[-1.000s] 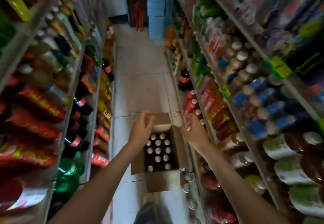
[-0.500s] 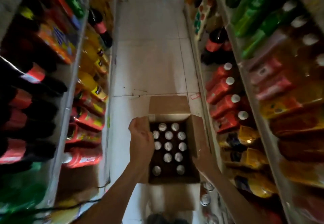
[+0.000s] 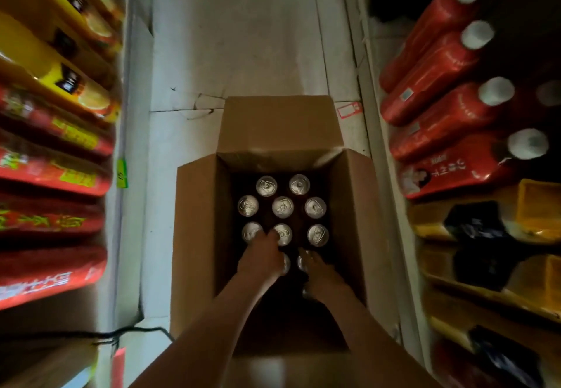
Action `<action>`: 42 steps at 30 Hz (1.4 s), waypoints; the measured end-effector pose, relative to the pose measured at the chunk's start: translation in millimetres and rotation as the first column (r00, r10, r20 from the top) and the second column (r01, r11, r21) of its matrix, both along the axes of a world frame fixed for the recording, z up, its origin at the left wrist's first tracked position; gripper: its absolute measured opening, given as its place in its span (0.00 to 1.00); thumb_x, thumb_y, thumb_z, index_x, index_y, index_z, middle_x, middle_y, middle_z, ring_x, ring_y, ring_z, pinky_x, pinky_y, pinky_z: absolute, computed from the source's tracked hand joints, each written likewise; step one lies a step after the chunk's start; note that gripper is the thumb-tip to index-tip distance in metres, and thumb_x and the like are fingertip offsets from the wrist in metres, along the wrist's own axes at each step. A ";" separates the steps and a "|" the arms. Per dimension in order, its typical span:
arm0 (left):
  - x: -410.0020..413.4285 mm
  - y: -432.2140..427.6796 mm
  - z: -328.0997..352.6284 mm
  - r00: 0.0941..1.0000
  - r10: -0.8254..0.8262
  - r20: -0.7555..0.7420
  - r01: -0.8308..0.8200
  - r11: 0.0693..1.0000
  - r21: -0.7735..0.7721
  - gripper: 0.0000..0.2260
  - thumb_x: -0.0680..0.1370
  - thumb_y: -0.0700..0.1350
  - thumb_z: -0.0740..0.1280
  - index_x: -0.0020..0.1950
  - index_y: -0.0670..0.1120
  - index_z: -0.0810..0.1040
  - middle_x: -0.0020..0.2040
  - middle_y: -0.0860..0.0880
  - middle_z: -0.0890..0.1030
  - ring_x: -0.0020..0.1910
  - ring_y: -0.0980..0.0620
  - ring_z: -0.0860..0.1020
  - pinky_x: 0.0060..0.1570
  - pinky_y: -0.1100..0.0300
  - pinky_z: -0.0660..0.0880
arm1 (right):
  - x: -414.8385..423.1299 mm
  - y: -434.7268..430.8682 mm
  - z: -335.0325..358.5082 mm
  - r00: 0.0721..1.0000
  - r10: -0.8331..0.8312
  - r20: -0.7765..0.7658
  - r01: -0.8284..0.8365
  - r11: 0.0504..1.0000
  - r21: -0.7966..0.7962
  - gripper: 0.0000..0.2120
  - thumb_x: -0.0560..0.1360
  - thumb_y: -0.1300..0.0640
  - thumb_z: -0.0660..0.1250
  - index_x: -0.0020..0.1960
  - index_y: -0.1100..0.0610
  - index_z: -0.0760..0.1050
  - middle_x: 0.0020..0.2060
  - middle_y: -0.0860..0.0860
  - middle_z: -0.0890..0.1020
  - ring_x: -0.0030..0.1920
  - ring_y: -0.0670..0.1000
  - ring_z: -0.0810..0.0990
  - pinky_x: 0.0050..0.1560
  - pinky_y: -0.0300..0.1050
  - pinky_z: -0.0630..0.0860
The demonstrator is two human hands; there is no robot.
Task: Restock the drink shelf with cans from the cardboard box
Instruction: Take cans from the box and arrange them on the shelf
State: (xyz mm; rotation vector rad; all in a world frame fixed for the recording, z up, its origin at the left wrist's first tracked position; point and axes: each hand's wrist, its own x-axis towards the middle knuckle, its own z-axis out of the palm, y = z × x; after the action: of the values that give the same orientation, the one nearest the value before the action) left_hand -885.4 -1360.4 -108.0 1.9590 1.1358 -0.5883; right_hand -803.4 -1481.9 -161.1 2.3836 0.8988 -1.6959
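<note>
Head view, looking straight down: both forearms reach into the open cardboard box [image 3: 197, 236] on the aisle floor [image 3: 243, 38]. The left hand [image 3: 261, 258] and right hand [image 3: 318, 272] are down on the nearest row of cans [image 3: 282, 207]; whether their fingers have closed round a can I cannot tell, as the backs of the hands cover them. A sound grasp, I judge, takes one can per hand by its sides below the rim, lifted straight up so neighbours stay upright. Farther off, the remaining silver tops stand in tidy rows. Red bottles [image 3: 440, 62] line the right-hand shelf.
</note>
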 end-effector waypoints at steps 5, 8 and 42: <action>-1.5 -21.8 -77.4 0.941 -0.243 -0.236 0.231 0.970 -0.080 0.29 0.78 0.45 0.63 0.76 0.45 0.54 0.71 0.39 0.63 0.68 0.40 0.67 0.65 0.51 0.68 | -13.3 12.6 -49.6 0.949 0.085 0.304 -0.116 0.990 0.085 0.34 0.72 0.62 0.68 0.74 0.51 0.59 0.76 0.56 0.54 0.64 0.63 0.71 0.59 0.51 0.73; -3.2 -44.5 -98.5 0.869 -0.321 -0.376 0.334 0.942 -0.034 0.35 0.77 0.44 0.64 0.77 0.46 0.47 0.74 0.37 0.54 0.69 0.36 0.63 0.66 0.44 0.65 | -22.0 16.5 -64.5 0.840 0.220 0.496 -0.337 0.928 0.159 0.24 0.46 0.58 0.82 0.41 0.52 0.81 0.41 0.53 0.82 0.26 0.55 0.77 0.26 0.43 0.74; 4.6 -4.5 488.9 0.433 0.701 0.567 -0.281 0.703 -0.653 0.24 0.62 0.51 0.79 0.54 0.54 0.73 0.51 0.53 0.80 0.52 0.51 0.79 0.57 0.49 0.74 | 10.5 -71.3 563.8 0.585 -0.784 -0.207 0.710 0.372 0.598 0.22 0.64 0.50 0.76 0.53 0.48 0.70 0.52 0.50 0.76 0.52 0.51 0.78 0.52 0.47 0.79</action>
State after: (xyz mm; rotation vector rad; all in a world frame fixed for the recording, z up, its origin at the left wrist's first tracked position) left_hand -880.8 -1364.9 380.9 1.0832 0.8025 0.3498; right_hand -792.9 -1553.2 402.7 3.7759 0.3313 -1.5442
